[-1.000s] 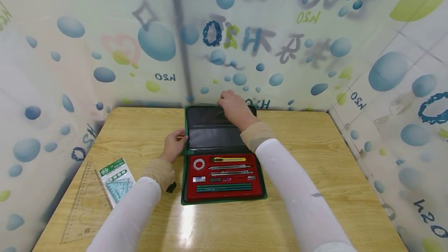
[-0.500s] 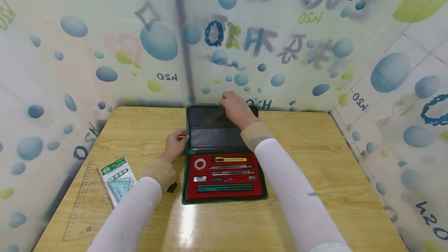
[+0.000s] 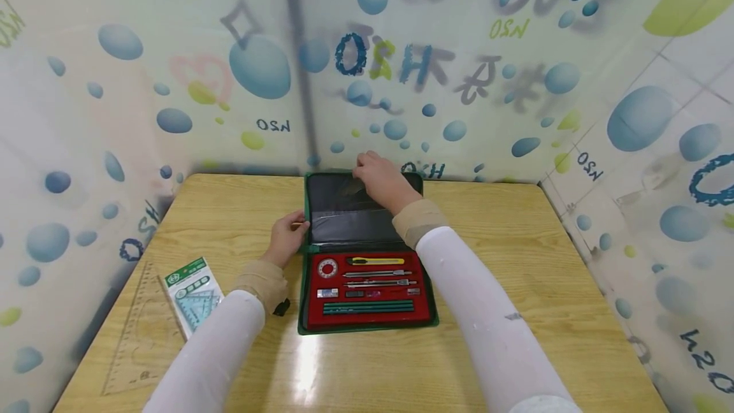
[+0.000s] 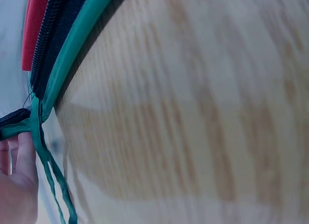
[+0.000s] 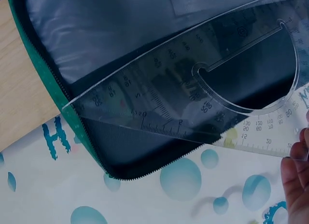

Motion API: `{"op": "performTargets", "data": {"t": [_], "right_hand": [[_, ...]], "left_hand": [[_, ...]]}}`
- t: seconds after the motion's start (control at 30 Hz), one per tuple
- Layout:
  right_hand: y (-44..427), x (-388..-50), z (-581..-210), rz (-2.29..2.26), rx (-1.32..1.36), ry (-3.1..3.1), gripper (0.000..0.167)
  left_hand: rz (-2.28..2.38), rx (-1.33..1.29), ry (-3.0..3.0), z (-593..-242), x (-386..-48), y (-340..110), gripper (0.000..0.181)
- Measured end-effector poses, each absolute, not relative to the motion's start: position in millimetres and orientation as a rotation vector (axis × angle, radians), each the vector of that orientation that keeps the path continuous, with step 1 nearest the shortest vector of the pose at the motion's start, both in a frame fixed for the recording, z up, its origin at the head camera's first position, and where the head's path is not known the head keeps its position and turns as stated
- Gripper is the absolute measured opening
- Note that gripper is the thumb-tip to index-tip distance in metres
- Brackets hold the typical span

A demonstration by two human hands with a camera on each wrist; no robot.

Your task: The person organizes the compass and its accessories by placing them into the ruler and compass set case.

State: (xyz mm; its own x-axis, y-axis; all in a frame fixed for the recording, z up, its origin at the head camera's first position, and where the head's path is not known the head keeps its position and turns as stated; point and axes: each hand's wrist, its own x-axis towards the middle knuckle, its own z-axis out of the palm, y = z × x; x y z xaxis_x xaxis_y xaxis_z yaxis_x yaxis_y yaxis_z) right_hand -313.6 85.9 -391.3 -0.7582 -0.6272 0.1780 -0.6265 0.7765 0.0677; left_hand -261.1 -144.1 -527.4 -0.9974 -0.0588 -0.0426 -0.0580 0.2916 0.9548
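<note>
Pinching a clear set square point(image 5: 164, 101) by one edge, the right hand point(image 3: 383, 180) holds it across the black inside of the lid of an open green case point(image 3: 344, 228). At the lid's left edge, the left hand point(image 3: 285, 239) grips the border between thumb and fingers. Below, the red tray point(image 3: 373, 321) carries a white ring point(image 3: 327, 268), a yellow cutter point(image 3: 375, 261), metal compasses point(image 3: 378, 283) and green pencils point(image 3: 368, 307). Left of the case, a packet point(image 3: 192, 298) and a larger clear triangle point(image 3: 134, 343) lie on the tabletop point(image 3: 573, 311).
</note>
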Motion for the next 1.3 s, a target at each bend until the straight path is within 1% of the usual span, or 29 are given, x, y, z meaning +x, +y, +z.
{"op": "performTargets", "data": {"t": [0.33,0.63,0.87,1.13,1.3], "right_hand": [[90.6,-312.5,-381.2,0.103,0.915,-2.811,0.027],[97.3,-309.2,-372.8,0.046,0.907,-2.849,0.025],[101.5,-306.8,-365.2,0.038,0.895,-2.843,0.03],[105.5,-303.2,-357.6,-0.059,0.858,-2.866,0.024],[106.6,-302.3,-356.6,-0.051,0.835,-2.904,0.026]], "left_hand": [[-1.832,0.141,-2.547,-525.2,-260.7,-142.9,0.034],[-1.74,0.097,-2.554,-527.1,-262.1,-144.1,0.033],[-1.689,0.086,-2.573,-526.9,-261.9,-142.0,0.033],[-1.684,0.079,-2.576,-525.8,-261.1,-142.5,0.034],[-1.677,0.076,-2.575,-525.4,-261.0,-141.7,0.034]]}}
